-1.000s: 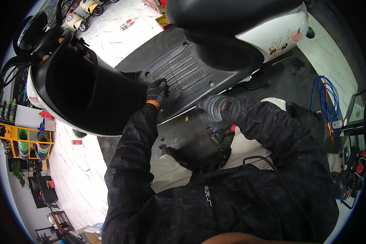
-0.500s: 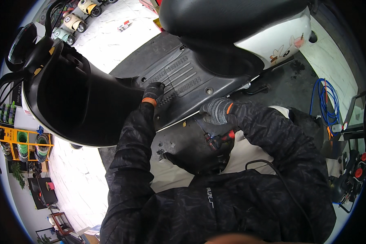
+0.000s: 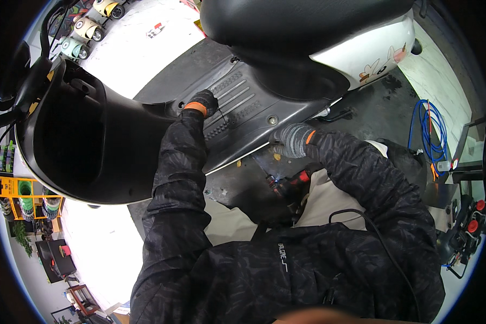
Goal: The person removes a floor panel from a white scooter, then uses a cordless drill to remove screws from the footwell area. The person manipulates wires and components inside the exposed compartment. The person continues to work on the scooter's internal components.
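A black ribbed scooter footboard [image 3: 243, 121] lies in front of me, with a round recess near its front right corner. My left hand [image 3: 204, 100], in a dark glove with an orange cuff, is closed over the footboard's left part, beside another recess. A thin dark line shows by its fingers; what they hold, if anything, is hidden. At the footboard's near edge my right hand [image 3: 292, 140], in a grey striped glove, has its fingers curled. Whatever is in them cannot be made out. Below it, a red and black power drill [image 3: 290, 183] lies between my legs.
The scooter's black front shield [image 3: 70, 135] rises at left, its seat [image 3: 302, 24] at the back. A coiled blue hose [image 3: 429, 129] lies at right. Further left stands a yellow rack [image 3: 24, 189] with green-centred rolls. Small scooters [image 3: 86, 28] are parked far left.
My left hand has moved farther across the footboard, closer to the far left recess. My right hand has shifted slightly right along the near edge. The whole view has shifted a little.
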The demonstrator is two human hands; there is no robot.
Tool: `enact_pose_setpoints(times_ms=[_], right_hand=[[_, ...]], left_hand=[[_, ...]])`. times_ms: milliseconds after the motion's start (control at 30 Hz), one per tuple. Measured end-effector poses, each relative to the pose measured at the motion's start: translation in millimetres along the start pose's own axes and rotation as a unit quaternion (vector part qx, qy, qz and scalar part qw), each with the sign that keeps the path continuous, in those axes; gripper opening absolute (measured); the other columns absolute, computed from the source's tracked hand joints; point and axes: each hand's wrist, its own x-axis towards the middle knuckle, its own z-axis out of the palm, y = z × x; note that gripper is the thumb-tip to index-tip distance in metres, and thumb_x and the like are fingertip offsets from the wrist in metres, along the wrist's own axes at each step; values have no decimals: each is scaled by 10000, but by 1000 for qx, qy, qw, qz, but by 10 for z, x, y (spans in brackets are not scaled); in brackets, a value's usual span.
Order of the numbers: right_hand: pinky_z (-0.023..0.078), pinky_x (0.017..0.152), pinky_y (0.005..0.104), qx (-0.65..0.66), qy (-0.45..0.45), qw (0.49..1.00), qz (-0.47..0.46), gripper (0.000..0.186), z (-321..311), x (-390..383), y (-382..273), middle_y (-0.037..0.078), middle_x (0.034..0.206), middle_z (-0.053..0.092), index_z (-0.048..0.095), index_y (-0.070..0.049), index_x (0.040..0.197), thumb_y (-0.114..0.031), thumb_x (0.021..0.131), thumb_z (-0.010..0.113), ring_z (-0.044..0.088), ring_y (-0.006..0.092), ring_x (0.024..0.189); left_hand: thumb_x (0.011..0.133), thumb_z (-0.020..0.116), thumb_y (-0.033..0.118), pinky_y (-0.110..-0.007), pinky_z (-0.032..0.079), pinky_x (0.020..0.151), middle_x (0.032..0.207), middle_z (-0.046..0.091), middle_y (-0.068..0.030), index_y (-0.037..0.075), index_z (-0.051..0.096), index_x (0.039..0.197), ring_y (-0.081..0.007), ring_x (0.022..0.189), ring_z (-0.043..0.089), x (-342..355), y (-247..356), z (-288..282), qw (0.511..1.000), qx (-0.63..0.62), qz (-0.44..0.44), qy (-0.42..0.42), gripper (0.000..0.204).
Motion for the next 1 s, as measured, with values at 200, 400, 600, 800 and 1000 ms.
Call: enact_pose_setpoints(times_ms=[200, 400, 600, 800, 1000], right_hand=[[511, 929, 473, 2, -19, 996, 83, 433, -202, 41, 215, 213, 1093, 703, 669, -74, 1220, -372, 908, 625, 665, 387, 1037], [516, 923, 461, 30, 41, 994, 96, 458, -356, 166, 305, 210, 1074, 706, 671, -77, 1221, -429, 933, 621, 666, 382, 1036], [517, 953, 440, 54, 56, 992, 101, 433, -368, 368, 444, 186, 1140, 706, 709, -111, 1181, -435, 897, 653, 666, 357, 1079], [523, 940, 437, 72, 84, 988, 108, 401, -326, 525, 557, 186, 1152, 703, 709, -110, 1180, -374, 883, 656, 668, 364, 1066], [526, 927, 441, 64, 90, 990, 93, 389, -306, 575, 550, 180, 1116, 715, 710, -101, 1167, -371, 893, 655, 676, 354, 1050]], left_hand=[[945, 551, 367, -445, 491, 947, 1160, 700, -160, 135, 720, 1181, -364, 1110, 636, -341, -419, 290, 989, -107, 16, -101, 372], [990, 399, 549, -505, 459, 999, 1199, 663, -237, 59, 712, 1143, -426, 1169, 596, -265, -120, 712, 975, -113, -165, 97, 601], [985, 362, 585, -522, 464, 976, 1150, 680, -251, 44, 741, 1060, -431, 1114, 625, -78, 21, 1011, 936, -174, -263, 154, 665], [990, 375, 564, -525, 434, 1004, 1182, 663, -271, 23, 717, 1131, -446, 1169, 590, -136, 264, 830, 890, -307, -259, 215, 656], [899, 497, 676, -474, 422, 1021, 1205, 641, -317, -49, 672, 1188, -457, 1226, 556, -345, 521, 472, 882, -371, -260, 132, 800]])
